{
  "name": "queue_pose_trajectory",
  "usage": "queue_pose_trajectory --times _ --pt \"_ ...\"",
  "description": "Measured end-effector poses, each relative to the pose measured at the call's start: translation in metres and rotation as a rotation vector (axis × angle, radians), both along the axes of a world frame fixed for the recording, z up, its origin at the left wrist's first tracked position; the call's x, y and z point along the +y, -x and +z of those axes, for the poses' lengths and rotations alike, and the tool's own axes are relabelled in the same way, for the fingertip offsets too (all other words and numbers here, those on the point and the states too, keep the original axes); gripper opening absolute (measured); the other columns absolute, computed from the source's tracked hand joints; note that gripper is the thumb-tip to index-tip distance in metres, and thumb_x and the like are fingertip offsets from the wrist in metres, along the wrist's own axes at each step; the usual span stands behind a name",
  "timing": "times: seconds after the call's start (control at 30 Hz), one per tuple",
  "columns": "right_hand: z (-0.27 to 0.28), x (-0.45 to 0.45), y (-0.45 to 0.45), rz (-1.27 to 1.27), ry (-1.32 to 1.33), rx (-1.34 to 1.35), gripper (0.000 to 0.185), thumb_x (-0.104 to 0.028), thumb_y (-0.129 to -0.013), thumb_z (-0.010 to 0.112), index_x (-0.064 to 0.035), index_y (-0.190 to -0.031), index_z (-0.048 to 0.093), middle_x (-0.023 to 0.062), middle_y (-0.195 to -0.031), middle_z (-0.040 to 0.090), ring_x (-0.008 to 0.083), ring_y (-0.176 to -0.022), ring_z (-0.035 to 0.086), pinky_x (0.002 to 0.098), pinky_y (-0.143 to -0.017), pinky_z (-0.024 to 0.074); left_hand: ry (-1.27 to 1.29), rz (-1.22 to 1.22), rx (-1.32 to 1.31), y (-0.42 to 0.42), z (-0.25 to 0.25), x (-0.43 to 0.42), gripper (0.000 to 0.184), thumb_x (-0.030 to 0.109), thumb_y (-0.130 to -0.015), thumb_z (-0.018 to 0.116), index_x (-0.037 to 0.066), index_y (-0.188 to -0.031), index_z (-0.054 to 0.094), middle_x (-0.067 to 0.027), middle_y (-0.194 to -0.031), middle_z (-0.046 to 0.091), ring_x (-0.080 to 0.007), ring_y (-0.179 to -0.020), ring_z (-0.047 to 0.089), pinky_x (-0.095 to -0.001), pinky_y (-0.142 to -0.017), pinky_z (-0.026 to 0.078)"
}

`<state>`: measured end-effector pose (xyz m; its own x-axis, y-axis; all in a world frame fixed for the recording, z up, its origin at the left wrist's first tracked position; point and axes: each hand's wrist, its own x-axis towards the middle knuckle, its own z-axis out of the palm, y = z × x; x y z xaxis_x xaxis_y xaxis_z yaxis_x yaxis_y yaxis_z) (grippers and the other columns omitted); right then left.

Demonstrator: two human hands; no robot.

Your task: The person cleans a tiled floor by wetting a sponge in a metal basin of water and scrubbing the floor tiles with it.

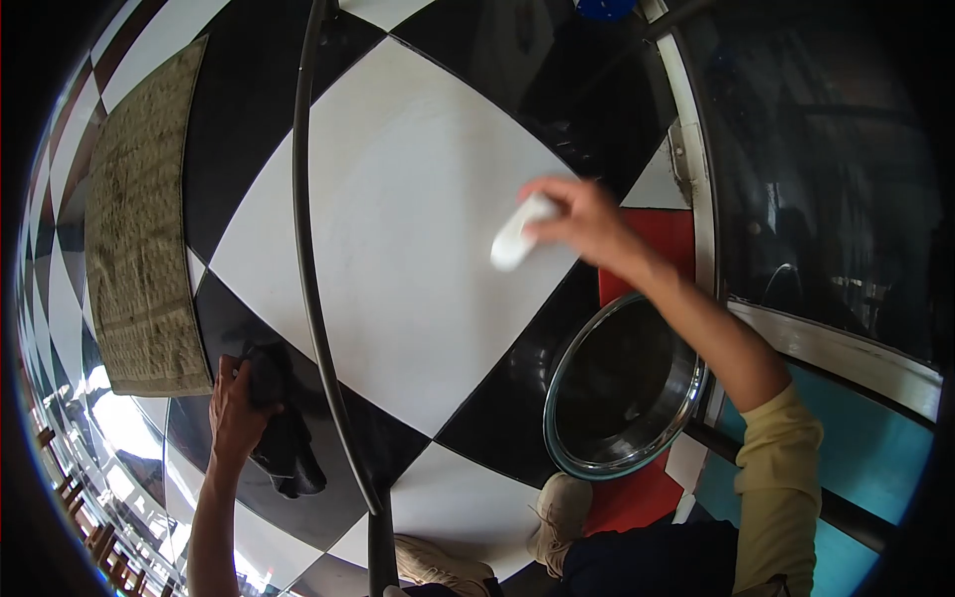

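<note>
My left hand is closed around a black cloth, which hangs down from it beside the dark upright bar. In my right hand is a white oblong object, smeared by motion, so its exact kind cannot be told. That hand is raised over a large white floor tile. Below my right forearm stands a round metal tub with a shiny rim, its inside dark.
A brown-green mat lies on the chequered floor at the left. Along the right runs a pale frame beside a dark glass panel. My beige shoes are at the bottom, near red flooring. Something blue shows at the top.
</note>
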<state>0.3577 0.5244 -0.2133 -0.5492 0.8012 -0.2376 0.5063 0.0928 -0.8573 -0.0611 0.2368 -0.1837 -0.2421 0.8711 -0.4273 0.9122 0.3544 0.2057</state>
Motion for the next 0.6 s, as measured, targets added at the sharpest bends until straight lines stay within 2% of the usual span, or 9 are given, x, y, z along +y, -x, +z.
queue_pose_trajectory --times 0.03,0.13,0.17,0.3,0.33,0.4,0.47,0.53,0.6 --pt "0.011 -0.014 0.006 0.056 -0.003 -0.042 0.033 -0.013 -0.077 0.075 -0.0049 -0.108 0.068 0.0088 -0.093 0.070 0.0154 -0.078 0.066 0.0266 -0.067 0.0516 0.002 0.002 -0.001 0.000 0.000 0.001 0.076 0.009 -0.051 0.088 0.005 -0.120 0.056 -0.0135 -0.113 0.050 -0.0396 -0.107 0.054 -0.0497 -0.087 0.047" --pt "0.002 0.024 -0.019 -0.364 0.190 0.152 0.033 -0.013 -0.077 0.075 -0.0045 -0.108 0.068 0.0080 -0.093 0.070 0.0157 -0.080 0.066 0.0270 -0.073 0.0517 -0.001 0.012 0.004 0.000 -0.002 -0.004 0.076 0.009 -0.051 0.088 0.005 -0.119 0.056 -0.0136 -0.113 0.050 -0.0396 -0.107 0.054 -0.0497 -0.087 0.047" --pt "0.010 0.034 -0.027 -0.401 0.135 0.139 0.035 -0.014 -0.077 0.075 -0.0039 -0.109 0.068 0.0073 -0.093 0.070 0.0152 -0.082 0.066 0.0270 -0.076 0.0513 -0.007 0.005 0.009 0.000 -0.002 -0.003 0.076 0.009 -0.051 0.088 0.005 -0.119 0.056 -0.0136 -0.113 0.050 -0.0397 -0.107 0.054 -0.0498 -0.087 0.047" --pt "0.015 -0.025 -0.001 0.042 0.115 -0.030 0.037 -0.016 -0.075 0.078 -0.0041 -0.109 0.068 0.0067 -0.093 0.070 0.0123 -0.081 0.065 0.0266 -0.075 0.0509 0.027 0.019 0.004 -0.002 0.002 0.004 0.077 0.010 -0.051 0.088 0.005 -0.120 0.056 -0.0140 -0.115 0.050 -0.0397 -0.109 0.054 -0.0498 -0.089 0.047" --pt "0.012 -0.026 0.001 0.034 0.127 -0.002 0.037 -0.015 -0.077 0.077 -0.0038 -0.111 0.067 0.0081 -0.093 0.069 0.0124 -0.078 0.064 0.0264 -0.073 0.0517 0.029 0.024 0.003 -0.001 0.001 0.004 0.077 0.010 -0.051 0.088 0.005 -0.121 0.056 -0.0141 -0.115 0.050 -0.0398 -0.110 0.053 -0.0497 -0.090 0.047" --pt "0.008 0.004 -0.007 -0.258 0.253 0.115 0.034 -0.011 -0.082 0.074 -0.0042 -0.114 0.064 0.0051 -0.096 0.066 0.0099 -0.085 0.062 0.0238 -0.073 0.0507 0.032 0.035 0.009 -0.003 0.002 -0.002 0.075 0.010 -0.052 0.088 0.005 -0.120 0.056 -0.0139 -0.115 0.050 -0.0395 -0.110 0.053 -0.0494 -0.090 0.047" --pt "0.014 0.031 -0.023 -0.271 0.164 0.053 0.036 -0.009 -0.081 0.075 -0.0047 -0.115 0.064 0.0048 -0.096 0.066 0.0109 -0.091 0.063 0.0245 -0.076 0.0518 0.019 0.027 0.025 -0.005 0.003 0.000 0.072 0.010 -0.053 0.089 0.004 -0.117 0.056 -0.0131 -0.117 0.049 -0.0388 -0.110 0.053 -0.0488 -0.091 0.046" --pt "0.012 0.006 -0.013 -0.105 0.082 0.086 0.038 -0.008 -0.079 0.077 -0.0053 -0.114 0.064 0.0038 -0.096 0.066 0.0113 -0.093 0.063 0.0251 -0.080 0.0512 0.031 0.025 0.018 -0.005 0.006 0.003 0.075 0.009 -0.052 0.088 0.004 -0.121 0.056 -0.0137 -0.117 0.050 -0.0391 -0.111 0.053 -0.0484 -0.092 0.047" --pt "0.021 -0.014 -0.004 0.075 0.144 -0.109 0.037 -0.007 -0.079 0.077 -0.0053 -0.114 0.064 0.0033 -0.097 0.066 0.0120 -0.093 0.063 0.0263 -0.082 0.0513 0.048 0.039 0.007 -0.006 0.006 0.004 0.077 0.008 -0.052 0.087 0.004 -0.122 0.056 -0.0139 -0.117 0.051 -0.0391 -0.112 0.053 -0.0481 -0.093 0.047"
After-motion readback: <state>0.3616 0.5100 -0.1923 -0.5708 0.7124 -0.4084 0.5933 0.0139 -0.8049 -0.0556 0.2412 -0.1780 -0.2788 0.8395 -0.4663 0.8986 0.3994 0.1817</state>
